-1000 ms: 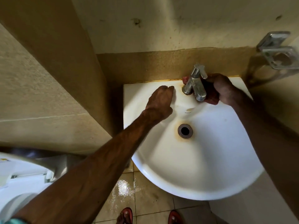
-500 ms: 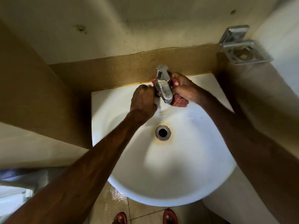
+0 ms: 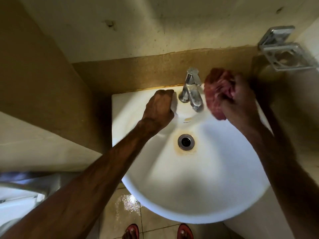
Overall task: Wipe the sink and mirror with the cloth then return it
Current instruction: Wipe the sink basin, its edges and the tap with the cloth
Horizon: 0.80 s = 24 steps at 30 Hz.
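Observation:
A white basin [image 3: 198, 195] fills the middle of the head view, with a rust-stained drain [image 3: 186, 141] and a chrome tap [image 3: 191, 88] at its back. My right hand [image 3: 240, 100] holds a bunched red cloth [image 3: 215, 94] just to the right of the tap, blurred by motion. My left hand [image 3: 160, 107] rests as a fist on the sink's back ledge, left of the tap, with nothing seen in it. No mirror is in view.
A chrome soap holder [image 3: 284, 50] juts from the wall at the upper right. A brown tiled wall closes in on the left. Part of a white toilet [image 3: 15, 200] shows at the lower left. Wet floor tiles and my red sandals [image 3: 184, 232] lie below the basin.
My right hand has pulled the cloth off the tap to its right side. My left hand has let go of the tap's base and moved a little left onto the ledge.

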Tool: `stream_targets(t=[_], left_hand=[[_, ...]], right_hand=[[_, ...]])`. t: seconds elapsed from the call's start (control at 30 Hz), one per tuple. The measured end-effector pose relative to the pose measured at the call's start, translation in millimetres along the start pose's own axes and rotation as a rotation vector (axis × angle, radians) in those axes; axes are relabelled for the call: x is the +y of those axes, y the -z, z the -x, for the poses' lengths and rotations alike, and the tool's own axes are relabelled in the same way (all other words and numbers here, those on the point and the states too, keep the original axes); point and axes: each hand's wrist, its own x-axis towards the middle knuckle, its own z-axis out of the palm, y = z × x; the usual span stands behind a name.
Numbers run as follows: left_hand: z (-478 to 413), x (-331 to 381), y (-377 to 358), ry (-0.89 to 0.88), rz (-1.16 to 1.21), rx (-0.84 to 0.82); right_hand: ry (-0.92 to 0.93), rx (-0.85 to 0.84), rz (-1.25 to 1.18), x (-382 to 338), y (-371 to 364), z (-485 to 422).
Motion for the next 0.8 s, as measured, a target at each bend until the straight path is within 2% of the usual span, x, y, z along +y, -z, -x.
stream_targets(t=[0.03, 0.1, 0.13, 0.2, 0.27, 0.37, 0.47, 0.53, 0.6, 0.7, 0.8], left_hand=[[1, -5, 0, 0.008, -0.010, 0.033], [4, -15, -1, 0.030, -0.022, 0.089], [4, -21, -2, 0.037, -0.029, 0.121], [3, -27, -2, 0.059, -0.070, 0.161], [3, -31, -1, 0.061, -0.157, 0.167], [10, -37, 2, 0.021, -0.255, 0.130], [17, -43, 10, -0.018, -0.261, 0.068], [22, -40, 17, -0.040, -0.252, 0.034], [26, -38, 22, -0.057, -0.270, 0.003], [27, -34, 26, -0.056, -0.341, -0.061], [26, -28, 28, -0.047, -0.384, -0.078]], right_hand=[[0.137, 0.103, 0.025, -17, -1, 8], [0.417, 0.206, 0.065, -46, -18, 18], [0.510, 0.213, 0.117, -56, -34, 20], [0.573, 0.157, 0.307, -62, -73, 23], [0.565, 0.068, 0.592, -57, -108, 21], [0.393, -0.054, 0.923, -59, -138, 9], [0.235, -0.144, 1.077, -68, -154, 3], [0.201, -0.184, 1.222, -67, -158, 6], [0.207, -0.247, 1.354, -64, -159, 9], [0.203, -0.328, 1.423, -71, -152, 7], [0.243, -0.318, 1.472, -77, -141, 4]])
